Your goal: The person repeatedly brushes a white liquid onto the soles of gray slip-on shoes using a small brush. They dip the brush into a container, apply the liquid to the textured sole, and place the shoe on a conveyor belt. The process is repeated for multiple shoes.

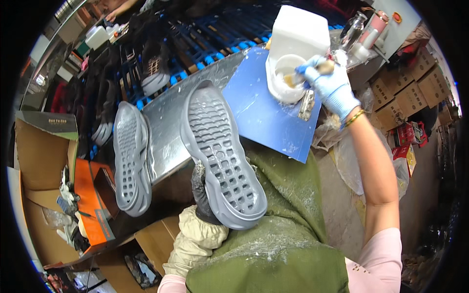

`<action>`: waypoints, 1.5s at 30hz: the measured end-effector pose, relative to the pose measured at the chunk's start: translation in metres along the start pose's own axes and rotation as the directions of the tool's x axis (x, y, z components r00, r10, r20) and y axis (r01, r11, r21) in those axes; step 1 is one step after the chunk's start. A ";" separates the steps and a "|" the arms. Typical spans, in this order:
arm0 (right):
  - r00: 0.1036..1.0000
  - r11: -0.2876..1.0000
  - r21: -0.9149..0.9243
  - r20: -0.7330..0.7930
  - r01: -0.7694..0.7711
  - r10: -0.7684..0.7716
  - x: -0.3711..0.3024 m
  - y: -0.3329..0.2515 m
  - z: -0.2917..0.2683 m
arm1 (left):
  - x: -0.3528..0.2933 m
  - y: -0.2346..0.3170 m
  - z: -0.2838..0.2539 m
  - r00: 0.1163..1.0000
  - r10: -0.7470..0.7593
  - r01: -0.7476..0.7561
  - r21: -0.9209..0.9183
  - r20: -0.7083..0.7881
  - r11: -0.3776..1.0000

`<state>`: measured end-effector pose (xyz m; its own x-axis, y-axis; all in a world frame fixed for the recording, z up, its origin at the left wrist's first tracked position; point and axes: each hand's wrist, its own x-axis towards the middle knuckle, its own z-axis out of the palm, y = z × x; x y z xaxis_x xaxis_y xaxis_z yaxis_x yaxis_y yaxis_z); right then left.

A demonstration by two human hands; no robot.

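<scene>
My left hand (200, 193), in a dark, worn glove, grips a grey shoe sole (217, 146) by its side edge. The sole's gridded inner face is turned up, and most of the fingers are hidden beneath it. My right hand (332, 90), in a pale blue glove, is closed around a brush (291, 79). Its bristle end sits at the mouth of a white cut-open plastic container (298, 31), which has whitish residue inside. A second grey sole (129, 161) lies to the left on the metal table edge.
Under the container lies a blue sheet (254, 112) on the metal worktop (171, 141). Behind runs a roller conveyor (195, 44) carrying dark shoes (155, 66). An open cardboard box (41, 161) stands at left. Bottles (352, 31) are at back right, stacked cartons (405, 93) beyond.
</scene>
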<state>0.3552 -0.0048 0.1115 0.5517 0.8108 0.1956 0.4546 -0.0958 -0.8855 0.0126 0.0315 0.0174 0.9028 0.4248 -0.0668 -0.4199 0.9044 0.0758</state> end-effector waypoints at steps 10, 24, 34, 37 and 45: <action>0.971 0.620 0.747 0.190 -0.240 0.148 -0.068 0.018 0.033 | -0.001 -0.030 -0.054 0.996 -0.088 0.086 -0.189 -0.004 0.978; 0.794 0.969 0.173 0.607 -0.177 0.037 -0.073 -0.061 0.064 | -0.006 -0.054 -0.058 0.905 0.104 -0.038 0.165 -0.412 0.985; 0.772 0.700 -0.327 0.305 0.635 -0.558 -0.026 -0.040 0.131 | -0.031 -0.007 -0.029 0.981 -0.102 0.079 -0.141 -0.166 0.987; 0.772 0.742 -0.213 0.146 0.635 -0.619 -0.030 -0.053 0.125 | -0.034 0.014 -0.017 0.981 -0.125 0.099 -0.168 -0.149 0.981; 0.836 0.868 -0.030 0.284 0.496 -0.469 -0.013 -0.047 0.142 | -0.040 0.040 -0.048 0.973 -0.074 0.010 -0.276 -0.221 0.961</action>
<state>0.2275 0.0715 0.0905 0.0498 0.8871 0.4589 0.6893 0.3019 -0.6585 -0.0449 0.0522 -0.0250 0.8884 0.3556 -0.2903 -0.4203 0.8844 -0.2029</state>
